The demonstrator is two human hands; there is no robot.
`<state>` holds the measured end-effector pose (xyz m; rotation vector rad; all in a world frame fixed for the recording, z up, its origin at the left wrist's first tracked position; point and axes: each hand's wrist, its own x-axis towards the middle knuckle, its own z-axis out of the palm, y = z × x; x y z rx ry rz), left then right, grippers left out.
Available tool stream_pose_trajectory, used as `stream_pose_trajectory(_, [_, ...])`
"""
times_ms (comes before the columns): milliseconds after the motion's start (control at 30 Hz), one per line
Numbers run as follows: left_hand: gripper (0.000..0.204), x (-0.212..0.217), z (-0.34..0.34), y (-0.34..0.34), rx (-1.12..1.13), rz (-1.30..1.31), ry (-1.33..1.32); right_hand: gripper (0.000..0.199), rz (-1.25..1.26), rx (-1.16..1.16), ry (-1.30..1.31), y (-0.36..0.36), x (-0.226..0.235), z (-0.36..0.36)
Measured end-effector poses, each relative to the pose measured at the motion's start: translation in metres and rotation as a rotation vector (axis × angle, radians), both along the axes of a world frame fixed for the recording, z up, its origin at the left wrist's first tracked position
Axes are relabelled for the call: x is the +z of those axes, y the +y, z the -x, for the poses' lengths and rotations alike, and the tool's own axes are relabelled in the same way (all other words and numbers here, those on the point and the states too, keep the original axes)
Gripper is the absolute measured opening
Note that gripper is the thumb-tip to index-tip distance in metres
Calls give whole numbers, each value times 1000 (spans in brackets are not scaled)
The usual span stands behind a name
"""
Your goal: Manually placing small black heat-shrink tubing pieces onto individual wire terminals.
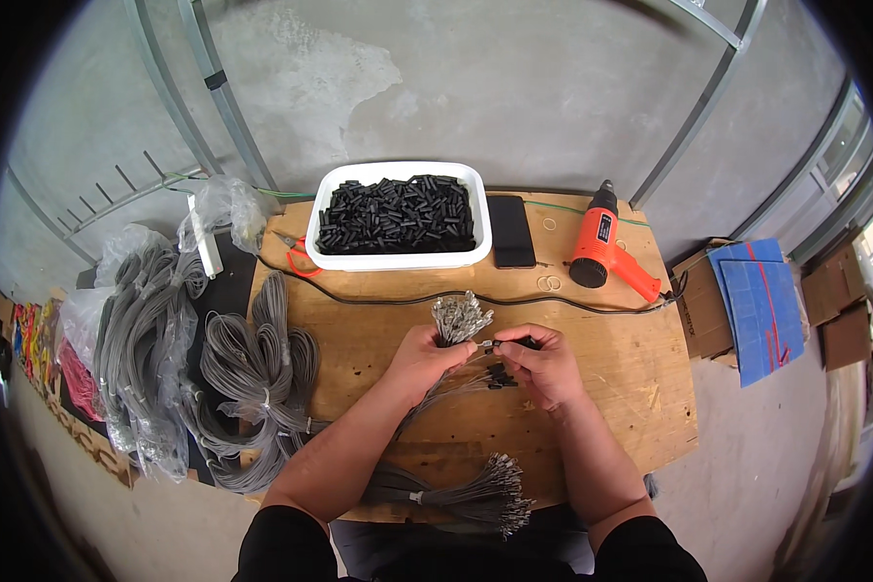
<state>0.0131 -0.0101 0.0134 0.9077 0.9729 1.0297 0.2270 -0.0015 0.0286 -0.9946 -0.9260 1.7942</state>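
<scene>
My left hand grips a bundle of thin grey wires whose metal terminal ends fan out above my fingers. My right hand pinches a small black tube at the tip of one wire, right against my left fingers. A few short black tubes lie on the wooden table just under my hands. Behind them stands a white tray filled with several black tubes. Another tied bundle of grey wires rests at the near edge between my forearms.
An orange heat gun lies at the back right, its black cord running across the table. A black phone sits beside the tray, red-handled scissors to its left. Coils of grey cable and bagged cable fill the left side. Cardboard boxes stand right.
</scene>
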Motion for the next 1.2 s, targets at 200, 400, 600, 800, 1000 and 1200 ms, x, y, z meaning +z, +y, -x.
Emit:
stream_pose_trajectory(200, [8,-2,0,1,16,10,56,15,-72,-33,-50,-1,-4,2])
stream_pose_trajectory(400, [7,-3,-1,1,23,-3,37,13,-94,-37,-112,-4,5,4])
stream_pose_trajectory(600, [7,-1,0,1,30,26,48,12,-116,-53,-126,-5,6,6])
stream_pose_trajectory(800, [9,-2,1,1,5,17,87,13,-180,-92,-127,-6,3,9])
stream_pose_trajectory(1000, [12,-9,-1,1,31,-41,58,13,-183,-105,-145,-6,4,10])
stream_pose_trajectory(1200, [13,-6,0,1,24,-36,72,14,-145,-102,-157,-7,6,11])
